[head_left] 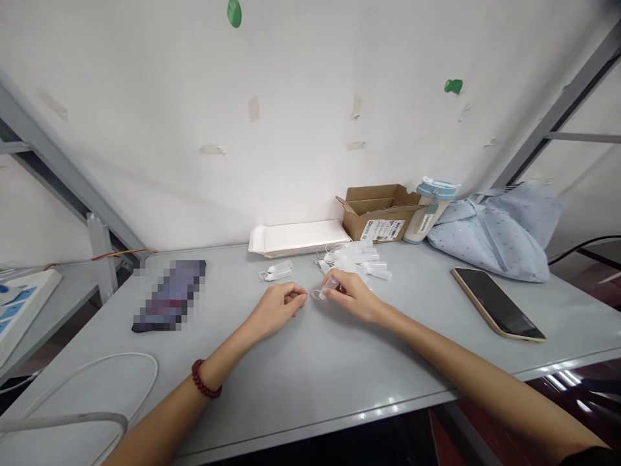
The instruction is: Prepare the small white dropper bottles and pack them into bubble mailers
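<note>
Before the open cardboard box (381, 223), toward its near left, one small translucent tube (330, 284) is raised in the fingers. The right hand (352, 294) pinches it between thumb and fingers; a thin pale loop (314, 296) projects from its end toward the left hand (281, 305). The two hands are apart: the left is curled, its fingertips near the loop, and whether they grip any fine thread cannot be told. Close before the box, extending to its left, lies a loose pile of similar tubes (356, 255); farther left of the box, a separate pair (279, 270) lies side by side. A white packet (301, 238) lies just left of the box, a lidded tumbler (429, 213) stands just beside it on the right, and a phone (497, 304) lies to its near right. The step in hand appears to be handling a single tube at its looped end. The next move probably calls for the left fingertips to meet the loop lightly, the right pinch holding the tube steady.
</note>
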Action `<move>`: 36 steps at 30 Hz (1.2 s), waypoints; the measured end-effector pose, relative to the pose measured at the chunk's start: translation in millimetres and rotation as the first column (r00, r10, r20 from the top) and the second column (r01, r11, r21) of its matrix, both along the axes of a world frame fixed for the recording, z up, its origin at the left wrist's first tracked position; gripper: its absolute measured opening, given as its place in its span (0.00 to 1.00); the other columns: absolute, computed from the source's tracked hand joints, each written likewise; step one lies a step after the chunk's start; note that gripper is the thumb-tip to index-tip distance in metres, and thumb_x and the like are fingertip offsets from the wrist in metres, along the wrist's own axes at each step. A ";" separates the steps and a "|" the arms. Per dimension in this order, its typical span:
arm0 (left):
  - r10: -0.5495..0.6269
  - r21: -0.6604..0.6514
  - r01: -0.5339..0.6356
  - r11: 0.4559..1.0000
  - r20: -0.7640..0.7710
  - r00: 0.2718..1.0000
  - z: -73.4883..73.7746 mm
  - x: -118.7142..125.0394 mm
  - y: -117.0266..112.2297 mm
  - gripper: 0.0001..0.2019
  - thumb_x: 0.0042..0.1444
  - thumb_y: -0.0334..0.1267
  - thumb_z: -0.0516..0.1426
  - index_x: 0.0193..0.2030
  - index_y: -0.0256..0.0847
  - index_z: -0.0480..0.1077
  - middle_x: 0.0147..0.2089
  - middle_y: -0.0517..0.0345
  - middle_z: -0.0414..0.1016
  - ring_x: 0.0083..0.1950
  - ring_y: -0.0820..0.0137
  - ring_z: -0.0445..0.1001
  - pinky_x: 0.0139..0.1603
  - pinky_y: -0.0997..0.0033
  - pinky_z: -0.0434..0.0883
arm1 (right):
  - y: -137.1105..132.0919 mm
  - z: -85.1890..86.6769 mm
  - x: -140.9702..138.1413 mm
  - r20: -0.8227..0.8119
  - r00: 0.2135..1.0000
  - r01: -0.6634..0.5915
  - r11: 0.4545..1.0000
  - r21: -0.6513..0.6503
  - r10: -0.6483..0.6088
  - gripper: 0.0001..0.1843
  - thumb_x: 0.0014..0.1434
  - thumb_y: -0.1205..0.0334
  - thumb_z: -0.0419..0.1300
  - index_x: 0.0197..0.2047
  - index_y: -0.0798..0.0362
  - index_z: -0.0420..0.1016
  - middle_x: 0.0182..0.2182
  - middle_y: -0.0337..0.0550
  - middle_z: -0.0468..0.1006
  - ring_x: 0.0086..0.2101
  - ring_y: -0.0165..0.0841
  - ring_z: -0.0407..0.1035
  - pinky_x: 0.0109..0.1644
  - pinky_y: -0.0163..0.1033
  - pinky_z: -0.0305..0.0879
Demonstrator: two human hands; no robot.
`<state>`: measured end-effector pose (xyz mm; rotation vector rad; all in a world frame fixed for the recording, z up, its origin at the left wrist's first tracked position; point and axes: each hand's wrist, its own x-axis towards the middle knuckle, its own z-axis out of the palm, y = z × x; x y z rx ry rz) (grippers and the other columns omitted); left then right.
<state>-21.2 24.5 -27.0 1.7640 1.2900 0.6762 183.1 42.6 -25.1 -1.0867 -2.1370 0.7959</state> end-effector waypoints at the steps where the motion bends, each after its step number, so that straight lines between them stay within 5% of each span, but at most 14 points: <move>1: 0.005 -0.009 -0.005 1.000 0.011 1.000 -0.1 0.0 -0.1 0.14 0.54 0.46 0.52 0.38 0.38 0.72 0.32 0.57 0.73 0.29 0.69 0.71 0.34 0.69 0.67 | 0.1 1.7 0.9 -0.064 0.998 0.022 0.999 -0.043 -0.025 0.06 0.57 0.60 0.53 0.33 0.53 0.65 0.22 0.34 0.65 0.23 0.27 0.58 0.27 0.32 0.54; 5: 0.019 -0.081 -0.014 0.997 0.060 0.998 1.7 0.7 -1.6 0.17 0.54 0.47 0.53 0.44 0.37 0.70 0.34 0.56 0.73 0.29 0.70 0.71 0.35 0.69 0.67 | -2.4 7.6 2.0 -0.177 0.981 0.063 0.992 -0.108 -0.082 0.10 0.58 0.56 0.53 0.36 0.53 0.67 0.23 0.34 0.66 0.24 0.26 0.60 0.27 0.32 0.55; 11: -0.062 -0.114 0.077 0.991 0.127 0.990 7.3 2.0 -4.4 0.14 0.56 0.47 0.52 0.30 0.38 0.69 0.30 0.59 0.72 0.27 0.74 0.68 0.27 0.75 0.62 | -8.4 6.7 -2.4 -0.096 0.995 0.006 0.998 -0.067 -0.013 0.12 0.60 0.54 0.52 0.39 0.54 0.67 0.30 0.38 0.69 0.25 0.26 0.60 0.27 0.32 0.57; 21: -0.062 -0.100 0.077 0.992 0.143 0.988 12.5 2.8 -6.5 0.14 0.54 0.45 0.54 0.25 0.37 0.68 0.25 0.60 0.70 0.24 0.75 0.67 0.26 0.75 0.63 | -9.3 2.8 0.6 0.030 0.997 -0.073 0.997 -0.034 0.074 0.14 0.64 0.54 0.45 0.42 0.53 0.65 0.31 0.40 0.71 0.28 0.29 0.64 0.32 0.35 0.61; 27: -0.048 -0.081 0.046 0.996 -0.014 0.999 23.1 -19.2 7.1 0.13 0.52 0.46 0.54 0.26 0.38 0.69 0.26 0.59 0.72 0.26 0.73 0.70 0.29 0.74 0.65 | 0.5 -0.7 8.2 0.261 0.961 0.017 0.961 0.276 -0.091 0.15 0.63 0.56 0.48 0.50 0.54 0.62 0.43 0.51 0.72 0.40 0.38 0.68 0.40 0.41 0.63; 30: 0.075 0.013 -0.074 0.997 -0.155 0.985 30.6 -37.1 14.6 0.14 0.51 0.47 0.53 0.25 0.38 0.68 0.26 0.60 0.72 0.27 0.71 0.71 0.31 0.72 0.64 | 12.2 -5.3 14.8 0.366 0.912 0.013 0.906 0.424 -0.184 0.11 0.62 0.61 0.49 0.47 0.55 0.64 0.44 0.52 0.71 0.43 0.41 0.67 0.40 0.42 0.63; 36: 0.172 0.153 -0.122 0.981 -0.376 0.911 33.8 -54.7 21.1 0.15 0.53 0.46 0.50 0.21 0.40 0.64 0.23 0.62 0.68 0.28 0.69 0.69 0.29 0.73 0.59 | 22.3 -14.1 20.0 0.548 0.793 -0.066 0.857 0.511 -0.266 0.08 0.60 0.68 0.52 0.43 0.55 0.68 0.40 0.51 0.72 0.41 0.41 0.64 0.41 0.42 0.60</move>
